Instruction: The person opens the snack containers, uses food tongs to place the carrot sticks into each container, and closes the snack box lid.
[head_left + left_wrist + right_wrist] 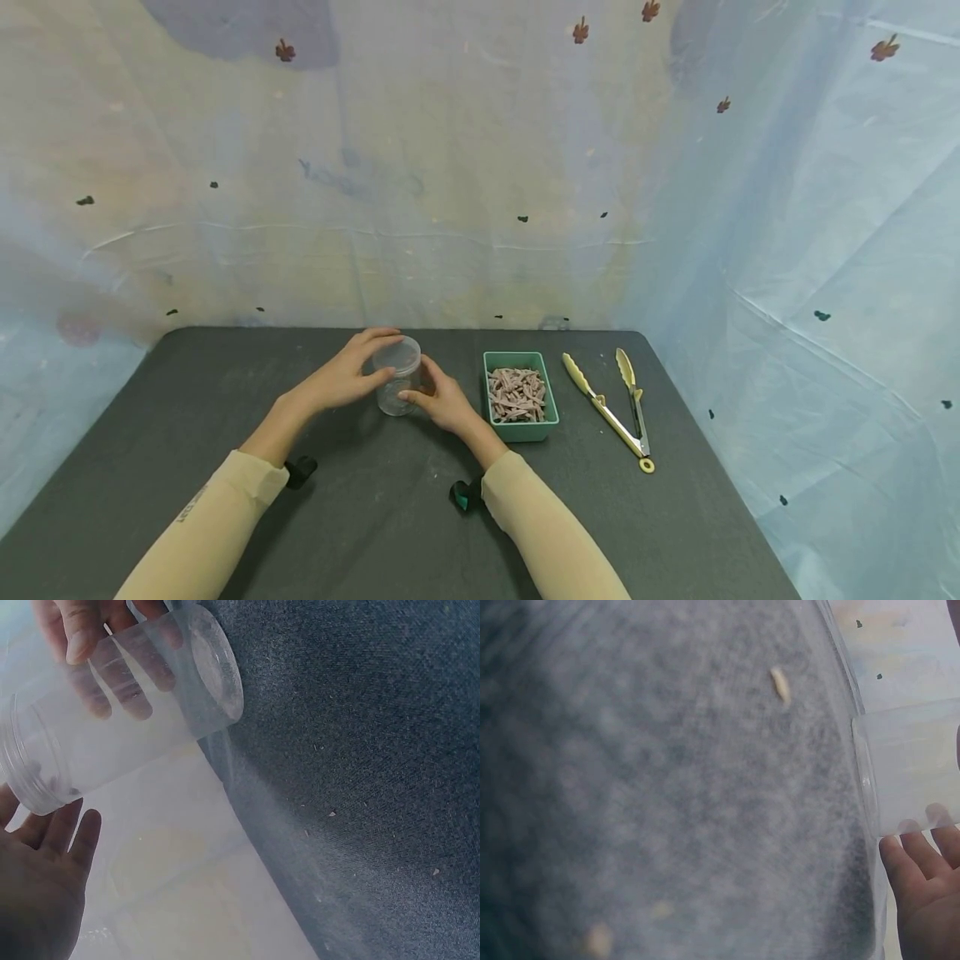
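A clear plastic jar (396,393) stands on the dark table, held between both hands. Its round top (397,354) looks frosted and has a ridged rim. My left hand (347,375) holds the jar at this top end, thumb on the near side and fingers over the far side. Lower down, my right hand (446,403) grips the jar's body from the right. The left wrist view shows the right fingers (135,701) through the wall of the jar. Over in the right wrist view, the right fingers (907,862) lie against the jar (915,769).
Right of the jar, a green rectangular tub (522,432) holds many small pinkish-brown strips (517,395). Farther right lie spread tongs (619,429) with yellowish tips. Small crumbs (332,814) dot the table. A pale printed sheet (465,167) hangs behind the table's far edge.
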{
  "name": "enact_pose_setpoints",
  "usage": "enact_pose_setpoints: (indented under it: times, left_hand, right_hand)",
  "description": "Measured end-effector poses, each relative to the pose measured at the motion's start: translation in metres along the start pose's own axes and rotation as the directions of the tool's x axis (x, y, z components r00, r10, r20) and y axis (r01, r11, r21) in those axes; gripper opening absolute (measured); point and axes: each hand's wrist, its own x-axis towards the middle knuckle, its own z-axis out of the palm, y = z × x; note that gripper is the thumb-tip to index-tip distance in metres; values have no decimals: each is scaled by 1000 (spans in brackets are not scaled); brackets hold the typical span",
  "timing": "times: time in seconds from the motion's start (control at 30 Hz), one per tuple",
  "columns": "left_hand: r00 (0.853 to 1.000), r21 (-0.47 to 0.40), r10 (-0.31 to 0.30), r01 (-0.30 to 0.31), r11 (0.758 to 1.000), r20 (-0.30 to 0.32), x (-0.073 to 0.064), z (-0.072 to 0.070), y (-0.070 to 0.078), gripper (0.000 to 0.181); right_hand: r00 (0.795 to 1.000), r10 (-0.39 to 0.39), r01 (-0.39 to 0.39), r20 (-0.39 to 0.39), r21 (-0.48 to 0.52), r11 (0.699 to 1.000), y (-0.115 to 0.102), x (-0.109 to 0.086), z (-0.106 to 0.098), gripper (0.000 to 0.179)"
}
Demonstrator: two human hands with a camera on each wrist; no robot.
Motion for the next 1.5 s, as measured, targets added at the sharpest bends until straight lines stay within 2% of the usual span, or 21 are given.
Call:
enact_pose_setpoints:
  times: [0.33, 0.5, 0.83, 1.13, 1.33, 1.5]
  left_hand:
    - [995, 65, -38, 44, 997, -88, -1, 1, 2, 60]
    - [992, 50, -57, 64, 997, -115, -1, 0, 4, 61]
    - [978, 36, -48, 56, 998, -201, -9, -4, 3, 61]
    - [961, 55, -15, 31, 998, -277, -31, -19, -3, 57]
    - [957, 79, -73, 99, 992, -281, -50, -29, -16, 60]
    - [962, 114, -120, 151, 982, -245, -66, -33, -30, 61]
  right_hand:
    - [1000, 2, -1, 13, -30, 1000, 0, 0, 0, 76]
    - [1000, -1, 1, 10, -36, 999, 1, 1, 1, 75]
    - [1000, 22, -22, 0, -50, 999, 0, 0, 0, 76]
    - [1000, 2, -2, -13, -52, 999, -1, 0, 0, 72]
    - [1000, -11, 11, -11, -38, 999, 0, 0, -1, 71]
    - [1000, -6, 6, -9, -35, 999, 1, 1, 0, 71]
